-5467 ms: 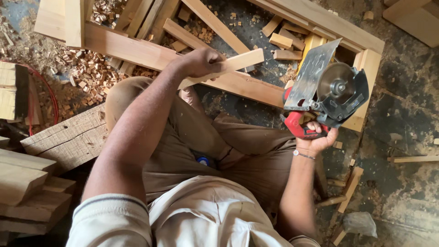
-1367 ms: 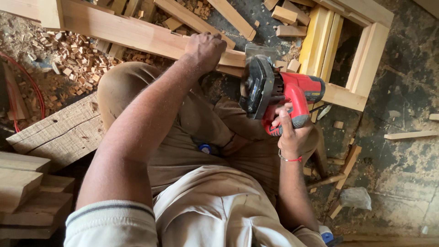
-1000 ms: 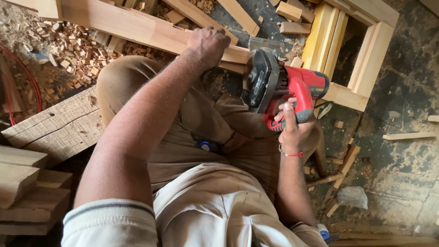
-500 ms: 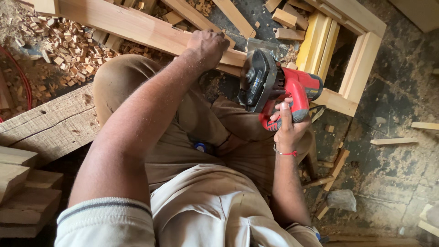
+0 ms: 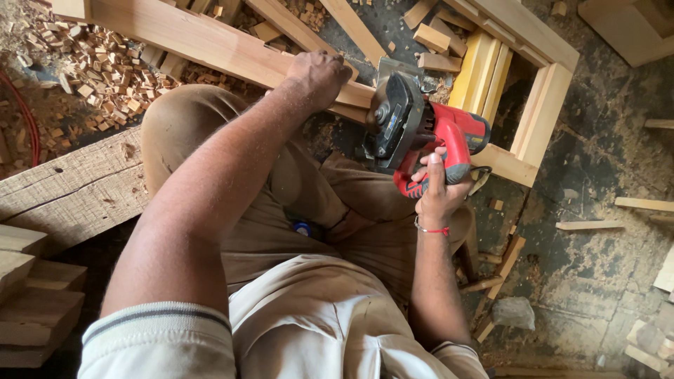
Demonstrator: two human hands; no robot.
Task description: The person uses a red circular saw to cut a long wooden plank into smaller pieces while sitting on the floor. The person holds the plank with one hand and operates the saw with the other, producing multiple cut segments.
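While you sit low over the work, your left hand (image 5: 319, 74) is clamped palm-down on the long wooden plank (image 5: 210, 45), fingers curled over its far edge, pinning it flat. The plank runs slantwise from upper left toward the middle, passing just above your left knee.

Your right hand (image 5: 437, 189) is wrapped tight round the red handle of the circular saw (image 5: 414, 133), index finger stretched up along the grip. The saw's dark guard and body sit right at the plank's near end, just beside your left hand, with its metal base plate (image 5: 397, 69) showing above the guard. Whether the blade is touching the wood, you cannot tell from here; the guard hides it.

A red thread bracelet (image 5: 430, 229) circles your right wrist. Behind the saw stands a pale wooden frame (image 5: 544, 98), open in the middle, with yellow-painted slats (image 5: 481, 67) tucked inside it. To the left, a scatter of small wood offcuts (image 5: 91, 67) covers the ground, a rough grey board (image 5: 70, 193) lies by your left thigh, and stacked planks (image 5: 28, 295) sit at the lower left. Loose sticks lie about the dusty floor on the right.
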